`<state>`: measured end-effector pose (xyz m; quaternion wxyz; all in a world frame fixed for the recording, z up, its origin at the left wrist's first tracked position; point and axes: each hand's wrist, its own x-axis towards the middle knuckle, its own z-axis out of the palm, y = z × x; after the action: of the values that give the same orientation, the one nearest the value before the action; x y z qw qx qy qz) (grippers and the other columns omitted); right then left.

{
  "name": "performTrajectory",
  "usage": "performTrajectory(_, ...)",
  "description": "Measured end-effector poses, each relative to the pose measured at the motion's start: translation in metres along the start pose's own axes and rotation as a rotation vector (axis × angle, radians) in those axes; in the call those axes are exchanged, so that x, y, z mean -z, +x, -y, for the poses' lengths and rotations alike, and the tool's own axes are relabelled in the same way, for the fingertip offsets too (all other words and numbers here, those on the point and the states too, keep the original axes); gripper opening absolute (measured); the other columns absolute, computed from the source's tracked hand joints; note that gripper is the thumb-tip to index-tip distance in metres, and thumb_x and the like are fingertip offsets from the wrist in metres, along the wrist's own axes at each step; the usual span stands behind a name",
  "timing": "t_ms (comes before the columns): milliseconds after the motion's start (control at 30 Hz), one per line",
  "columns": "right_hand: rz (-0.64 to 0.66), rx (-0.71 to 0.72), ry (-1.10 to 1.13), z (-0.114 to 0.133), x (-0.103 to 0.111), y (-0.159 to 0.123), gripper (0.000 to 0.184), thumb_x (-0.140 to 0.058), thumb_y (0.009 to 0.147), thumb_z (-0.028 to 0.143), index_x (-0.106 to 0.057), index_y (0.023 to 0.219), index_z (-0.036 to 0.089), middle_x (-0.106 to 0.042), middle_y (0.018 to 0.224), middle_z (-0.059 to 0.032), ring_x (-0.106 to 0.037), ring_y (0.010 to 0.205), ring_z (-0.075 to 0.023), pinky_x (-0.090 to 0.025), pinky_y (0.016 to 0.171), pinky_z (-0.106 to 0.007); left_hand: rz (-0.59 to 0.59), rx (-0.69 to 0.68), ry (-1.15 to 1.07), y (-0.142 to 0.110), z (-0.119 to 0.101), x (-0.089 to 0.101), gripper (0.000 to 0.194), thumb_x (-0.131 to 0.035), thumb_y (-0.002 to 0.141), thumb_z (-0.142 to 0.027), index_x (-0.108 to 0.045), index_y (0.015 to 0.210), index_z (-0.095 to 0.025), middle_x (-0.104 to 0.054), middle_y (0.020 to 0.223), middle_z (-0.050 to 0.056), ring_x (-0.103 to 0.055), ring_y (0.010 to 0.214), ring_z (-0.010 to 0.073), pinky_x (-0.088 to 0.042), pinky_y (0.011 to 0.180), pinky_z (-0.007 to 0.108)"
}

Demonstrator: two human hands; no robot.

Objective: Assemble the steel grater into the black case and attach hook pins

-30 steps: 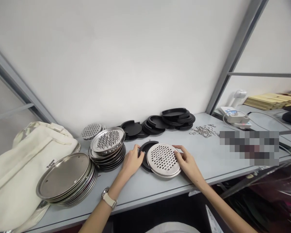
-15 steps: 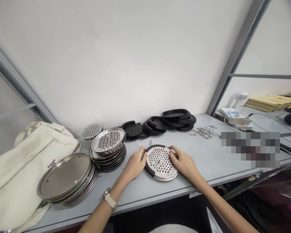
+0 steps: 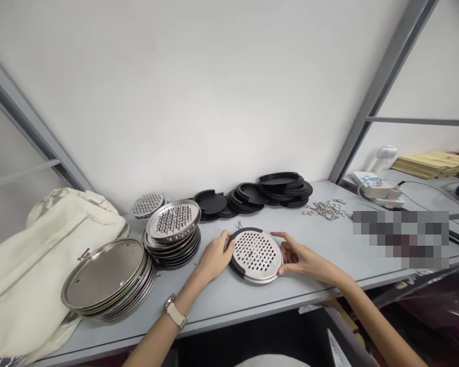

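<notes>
A round metal grater [image 3: 254, 255] with rows of slots lies on the table, with a black holder [image 3: 237, 267] curved around its left side. My left hand [image 3: 217, 256] is closed on the holder's left edge, thumb on top near the rim. At the grater's right edge, my right hand [image 3: 304, 261] spans the rim with thumb and index finger at two points, its other fingers curled beside it. Behind lies a small metal clip [image 3: 238, 224]. To the left stands a stack of metal graters [image 3: 174, 220], and nearer me a stack of smooth round metal plates [image 3: 105, 275].
Several black round holders [image 3: 281, 188] are piled along the wall. Loose metal clips [image 3: 326, 209] lie to their right. A cream cloth bag [image 3: 42, 270] rests at the far left. White devices with cables [image 3: 378, 189] and a blurred patch are on the right. The table's front edge [image 3: 252, 312] runs close to me.
My right thumb has moved off the grater's top to its near right rim, and that hand has shifted right with its fingers spread wider. My left hand keeps its place.
</notes>
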<state>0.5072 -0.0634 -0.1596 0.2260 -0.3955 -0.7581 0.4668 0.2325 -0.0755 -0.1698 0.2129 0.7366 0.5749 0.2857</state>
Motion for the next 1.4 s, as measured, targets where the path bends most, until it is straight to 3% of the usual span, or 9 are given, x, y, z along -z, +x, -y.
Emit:
performTrajectory(167,-0.103,0.017,-0.024,-0.008,-0.008,0.011,0.065,-0.062,0.077,0.044,-0.031,0.13,0.024,-0.043,0.067,0.0064,-0.04,0.061,-0.012,-0.036,0.059,-0.024,-0.065,0.001,-0.042,0.005,0.008,-0.003,0.022,-0.039,0.09,-0.036,-0.049,0.1,-0.02,-0.043,0.055,-0.005,-0.043,0.052,0.0136,-0.028,0.052,0.023)
performTrajectory(433,-0.138,0.049,-0.137,-0.004,-0.002,0.019,0.056,-0.054,0.081,0.049,-0.036,0.126,0.022,-0.051,0.068,0.0034,-0.048,0.063,-0.014,-0.04,0.06,-0.025,-0.195,0.039,-0.01,0.012,0.012,-0.006,0.018,-0.042,0.088,-0.03,-0.051,0.096,-0.018,-0.036,0.052,-0.007,-0.041,0.05,0.0114,-0.026,0.051,0.022)
performTrajectory(633,-0.256,0.156,-0.355,-0.007,0.014,0.077,0.033,-0.036,0.09,0.038,-0.05,0.113,0.019,-0.059,0.071,-0.0015,-0.051,0.063,-0.0152,-0.041,0.063,-0.028,-0.316,0.039,0.09,0.011,0.008,0.0,0.022,-0.044,0.086,-0.028,-0.052,0.105,-0.019,-0.046,0.059,-0.004,-0.048,0.055,0.0129,-0.03,0.054,0.022)
performTrajectory(733,-0.19,0.234,-0.363,-0.013,0.018,0.111,0.029,-0.039,0.088,0.03,-0.058,0.105,0.017,-0.063,0.085,-0.0058,-0.054,0.072,-0.016,-0.041,0.066,-0.028,-0.363,0.038,0.126,0.011,0.008,0.002,0.023,-0.044,0.086,-0.027,-0.051,0.106,-0.02,-0.049,0.061,-0.003,-0.05,0.056,0.0137,-0.031,0.055,0.023)
performTrajectory(833,-0.118,0.252,-0.333,-0.017,0.017,0.129,0.028,-0.05,0.082,0.034,-0.063,0.099,0.015,-0.063,0.077,-0.0037,-0.053,0.066,-0.0144,-0.039,0.06,-0.025,-0.396,0.017,0.145,0.011,0.008,0.003,0.023,-0.044,0.087,-0.026,-0.051,0.107,-0.019,-0.051,0.063,-0.002,-0.051,0.057,0.0143,-0.034,0.057,0.023)
performTrajectory(1133,-0.111,0.278,-0.31,-0.025,0.011,0.133,0.023,-0.054,0.078,0.032,-0.068,0.074,0.014,-0.065,0.07,-0.0024,-0.056,0.065,-0.015,-0.037,0.058,-0.023,-0.389,-0.044,0.154,0.01,0.005,0.003,0.025,-0.043,0.087,-0.026,-0.05,0.11,-0.019,-0.052,0.064,-0.001,-0.052,0.059,0.0148,-0.036,0.058,0.024)
performTrajectory(1400,-0.127,0.283,-0.292,-0.021,0.007,0.129,0.024,-0.055,0.078,0.033,-0.068,0.079,0.014,-0.068,0.071,-0.0032,-0.058,0.069,-0.0182,-0.041,0.061,-0.025,-0.38,-0.036,0.14,0.008,0.002,0.004,0.025,-0.041,0.088,-0.027,-0.05,0.11,-0.02,-0.049,0.062,-0.003,-0.05,0.056,0.0139,-0.034,0.057,0.023)
